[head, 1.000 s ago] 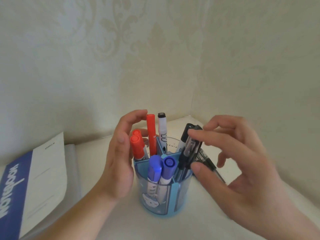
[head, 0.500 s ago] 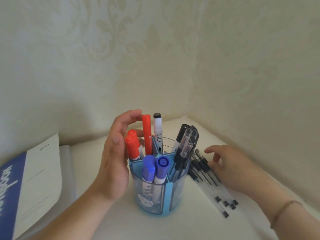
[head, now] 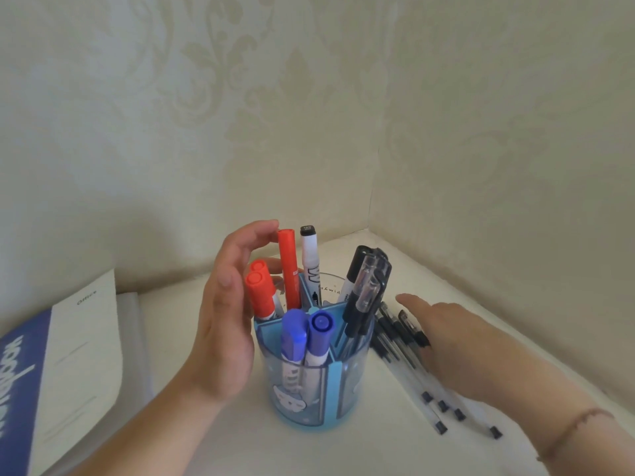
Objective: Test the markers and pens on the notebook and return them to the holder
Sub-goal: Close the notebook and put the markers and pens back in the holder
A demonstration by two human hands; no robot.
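A blue see-through holder (head: 330, 386) stands mid-table with red markers (head: 260, 295), blue markers (head: 305, 334), a white marker (head: 310, 262) and black-capped pens (head: 366, 290) upright in its compartments. My left hand (head: 223, 324) cups the holder's left side, fingers curved by the tall red marker (head: 288, 266). My right hand (head: 443, 341) lies palm down over several clear pens (head: 412, 369) spread on the table right of the holder; its fingertips are on them, and no pen is lifted. The notebook (head: 58, 365) lies shut at the left.
Two patterned walls meet in a corner (head: 372, 207) just behind the holder. The white table (head: 343, 451) runs toward me. A grey sheet or folder (head: 134, 338) sticks out under the notebook.
My right hand let go of the black pens in the holder and dropped to the loose pens on the table. My left hand stayed at the holder.
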